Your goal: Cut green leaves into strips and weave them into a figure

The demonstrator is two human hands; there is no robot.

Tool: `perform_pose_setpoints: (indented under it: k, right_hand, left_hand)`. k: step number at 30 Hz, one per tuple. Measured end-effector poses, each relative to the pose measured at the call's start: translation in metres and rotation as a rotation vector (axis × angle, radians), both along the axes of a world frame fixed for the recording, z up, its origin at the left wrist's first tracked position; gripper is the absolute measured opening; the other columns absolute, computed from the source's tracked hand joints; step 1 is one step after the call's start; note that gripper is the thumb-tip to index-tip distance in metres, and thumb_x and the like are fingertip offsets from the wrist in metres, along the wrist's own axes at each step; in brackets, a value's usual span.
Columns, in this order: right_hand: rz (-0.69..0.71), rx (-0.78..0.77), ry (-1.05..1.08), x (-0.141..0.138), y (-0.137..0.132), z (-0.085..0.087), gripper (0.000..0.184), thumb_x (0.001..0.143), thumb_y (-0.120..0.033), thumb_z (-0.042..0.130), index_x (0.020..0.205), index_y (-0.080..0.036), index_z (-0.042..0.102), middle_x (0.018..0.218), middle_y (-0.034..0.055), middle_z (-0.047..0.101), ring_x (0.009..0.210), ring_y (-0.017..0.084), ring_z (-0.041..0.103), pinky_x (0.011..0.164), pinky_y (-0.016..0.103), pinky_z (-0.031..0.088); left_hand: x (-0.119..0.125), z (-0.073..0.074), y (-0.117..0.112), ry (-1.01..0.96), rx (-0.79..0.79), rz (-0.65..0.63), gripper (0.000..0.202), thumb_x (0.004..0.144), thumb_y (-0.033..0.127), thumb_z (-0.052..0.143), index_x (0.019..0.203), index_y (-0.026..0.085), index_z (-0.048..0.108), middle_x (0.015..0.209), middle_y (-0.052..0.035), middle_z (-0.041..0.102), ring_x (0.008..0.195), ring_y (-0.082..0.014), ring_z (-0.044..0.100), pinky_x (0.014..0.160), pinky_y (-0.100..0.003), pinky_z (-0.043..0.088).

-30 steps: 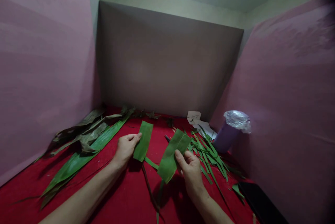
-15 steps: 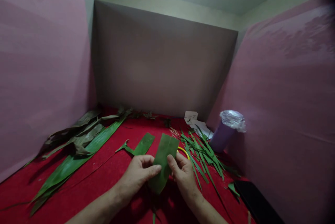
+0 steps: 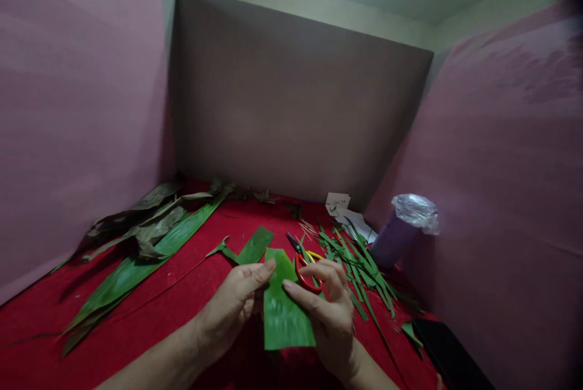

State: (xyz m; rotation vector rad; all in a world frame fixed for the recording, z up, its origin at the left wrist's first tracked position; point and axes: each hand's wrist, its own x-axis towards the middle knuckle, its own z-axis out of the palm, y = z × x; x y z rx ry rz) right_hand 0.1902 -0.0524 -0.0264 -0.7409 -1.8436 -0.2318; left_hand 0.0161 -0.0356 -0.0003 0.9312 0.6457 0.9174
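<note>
A cut piece of green leaf [image 3: 288, 323] is held up in front of me, its glossy face showing. My left hand [image 3: 239, 299] pinches its upper left edge between thumb and fingers. The thumb of my right hand [image 3: 330, 311] presses on the leaf's right part, with the index finger bent above it; the other fingertips are partly hidden. Just behind those fingers are scissors [image 3: 310, 287] with red and yellow handles and dark blades pointing away. Another leaf piece [image 3: 256, 244] lies flat on the red cloth [image 3: 182, 305] beyond my left hand.
Long green leaves [image 3: 136, 274] and dried brown leaves [image 3: 157, 235] lie at left. Narrow green strips [image 3: 359, 262], thin sticks [image 3: 308, 229] and white papers [image 3: 357, 224] are at right. A purple container [image 3: 394, 241] topped with clear plastic stands by the pink wall [image 3: 505, 183]. A black flat object [image 3: 449, 353] lies near right.
The held leaf piece has turned and tipped toward me, now showing a brighter, glossy face. My right hand has shifted right with its fingers lifted, uncovering the scissors' red handle and blades.
</note>
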Motion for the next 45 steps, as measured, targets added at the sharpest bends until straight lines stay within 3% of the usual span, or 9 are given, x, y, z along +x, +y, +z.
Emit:
perform_pose_setpoints:
  k: [4, 15, 21, 25, 29, 34, 45]
  right_hand:
    - [-0.001, 0.018, -0.095, -0.004, -0.001, 0.001, 0.043, 0.077, 0.0, 0.049, 0.107, -0.026, 0.065, 0.103, 0.0075, 0.052, 0.097, 0.024, 0.045, 0.085, 0.045, 0.039]
    - [0.112, -0.143, -0.084, -0.005, 0.002, -0.008, 0.037, 0.076, -0.005, 0.05, 0.099, -0.028, 0.066, 0.11, 0.0062, 0.047, 0.101, 0.024, 0.045, 0.085, 0.045, 0.039]
    - [0.128, -0.338, 0.155, -0.012, -0.001, -0.01, 0.015, 0.081, -0.012, 0.054, 0.084, -0.024, 0.064, 0.093, 0.0051, 0.047, 0.088, 0.02, 0.049, 0.073, 0.034, 0.043]
    - [0.122, -0.413, 0.258, -0.017, -0.003, -0.006, 0.01, 0.084, -0.017, 0.053, 0.086, -0.022, 0.061, 0.091, 0.0047, 0.047, 0.088, 0.02, 0.048, 0.077, 0.034, 0.042]
    - [0.111, -0.492, 0.338, -0.019, -0.003, -0.006, 0.008, 0.085, -0.021, 0.053, 0.085, -0.022, 0.062, 0.099, 0.0053, 0.05, 0.097, 0.021, 0.048, 0.082, 0.034, 0.041]
    - [0.206, -0.609, 0.405, -0.019, -0.002, -0.007, 0.011, 0.086, -0.023, 0.052, 0.079, -0.02, 0.059, 0.083, 0.0024, 0.056, 0.08, 0.018, 0.054, 0.074, 0.03, 0.043]
    - [0.194, -0.64, 0.467, -0.019, 0.001, -0.013, 0.015, 0.085, -0.027, 0.053, 0.073, -0.019, 0.054, 0.076, 0.0011, 0.052, 0.071, 0.016, 0.05, 0.067, 0.027, 0.042]
  left_hand:
    - [-0.003, -0.002, 0.004, -0.024, -0.042, 0.071, 0.016, 0.065, 0.025, 0.072, 0.072, 0.013, 0.065, 0.06, -0.0024, 0.064, 0.048, -0.01, 0.056, 0.049, -0.021, 0.046]
    - [-0.001, -0.007, 0.006, -0.008, 0.014, 0.145, 0.013, 0.063, 0.021, 0.072, 0.07, 0.012, 0.065, 0.064, -0.0022, 0.064, 0.058, -0.0124, 0.058, 0.057, -0.023, 0.046]
    - [0.0, -0.009, 0.004, 0.011, 0.062, 0.102, 0.01, 0.067, 0.021, 0.068, 0.073, 0.012, 0.067, 0.065, -0.0024, 0.064, 0.059, -0.0118, 0.055, 0.059, -0.023, 0.042]
    - [0.001, -0.009, 0.001, 0.079, 0.139, 0.077, 0.008, 0.068, 0.02, 0.067, 0.072, 0.012, 0.069, 0.061, -0.0009, 0.061, 0.055, -0.0096, 0.048, 0.054, -0.021, 0.037]
    - [0.002, -0.006, -0.001, 0.076, 0.176, 0.044, 0.01, 0.069, 0.02, 0.066, 0.076, 0.013, 0.07, 0.062, -0.0007, 0.06, 0.057, -0.0101, 0.048, 0.056, -0.021, 0.037]
    - [0.002, -0.01, -0.001, 0.062, 0.172, 0.025, 0.012, 0.073, 0.022, 0.063, 0.078, 0.013, 0.07, 0.062, -0.0012, 0.06, 0.058, -0.0102, 0.049, 0.057, -0.021, 0.038]
    - [0.004, -0.005, -0.001, 0.0, 0.131, -0.028, 0.023, 0.079, 0.032, 0.056, 0.077, 0.014, 0.07, 0.07, -0.0046, 0.063, 0.063, -0.0142, 0.053, 0.059, -0.023, 0.041]
